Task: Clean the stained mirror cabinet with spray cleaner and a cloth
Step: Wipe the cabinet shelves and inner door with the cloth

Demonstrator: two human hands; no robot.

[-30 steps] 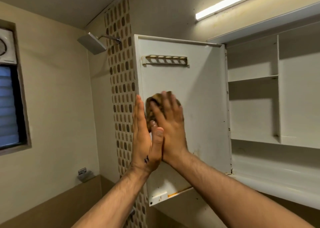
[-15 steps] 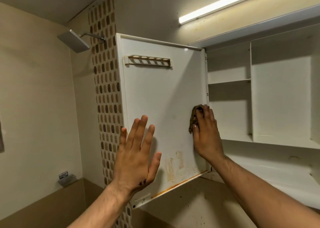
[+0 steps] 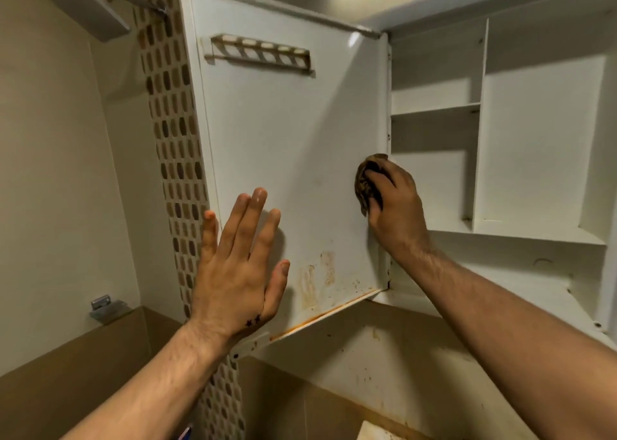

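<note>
The white cabinet door (image 3: 283, 145) stands swung open, its inner face toward me, with rust-coloured stains near its bottom edge. My right hand (image 3: 397, 206) grips a bunched brown cloth (image 3: 365, 180) and presses it against the door's hinge side. My left hand (image 3: 240, 266) lies flat with spread straight fingers near the door's lower left edge. No spray bottle is in view.
The open cabinet interior (image 3: 534, 145) with white shelves is to the right. A slotted rack (image 3: 260, 54) is fixed high on the door. A shower head (image 3: 90, 12) juts out at top left beside a mosaic tile strip (image 3: 173, 139). A stained wall runs below the cabinet.
My right hand has swept the cloth from the door's left part to its hinge side. My left hand turned from edge-on to flat and lower on the door. The view has drawn closer.
</note>
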